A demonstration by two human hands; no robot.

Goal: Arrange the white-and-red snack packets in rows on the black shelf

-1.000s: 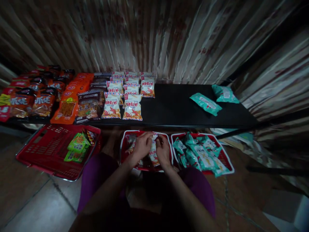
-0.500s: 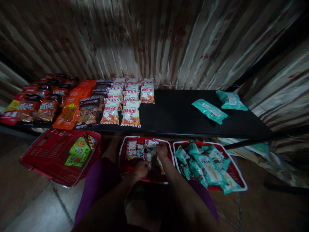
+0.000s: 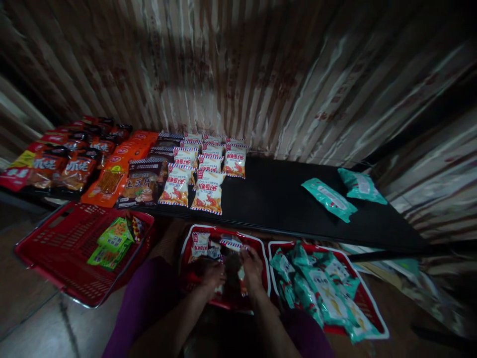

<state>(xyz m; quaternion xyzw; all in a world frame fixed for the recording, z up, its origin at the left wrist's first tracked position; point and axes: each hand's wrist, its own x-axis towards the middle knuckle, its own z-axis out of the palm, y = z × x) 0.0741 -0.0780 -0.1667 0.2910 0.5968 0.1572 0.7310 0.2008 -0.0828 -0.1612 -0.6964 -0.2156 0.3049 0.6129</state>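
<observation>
Both hands are inside the middle red basket point(image 3: 189, 248), which holds small white snack bags point(image 3: 201, 242) with striped edges. My left hand point(image 3: 213, 276) is closed at the basket's near left, with part of a white bag showing under its fingers. Toward the right side my right hand point(image 3: 252, 264) is closed on a snack bag point(image 3: 242, 282), which hangs partly hidden below the fingers. Another snack bag point(image 3: 231, 242) lies by its fingertips. On the black shelf point(image 3: 261, 194) above, matching snack bags point(image 3: 207, 191) stand in rows.
Brown potato-slice bags point(image 3: 139, 185), orange packets point(image 3: 108, 181) and dark-orange bags point(image 3: 77, 169) fill the shelf's left. Two teal packs point(image 3: 330, 199) lie at its right. A right basket point(image 3: 377, 308) holds teal packs; a left basket point(image 3: 48, 248) holds green packets point(image 3: 112, 243).
The view has tilted, so shelf and baskets sit lower. My hands have drawn apart, and a dark gap shows between them where snack bags lay.
</observation>
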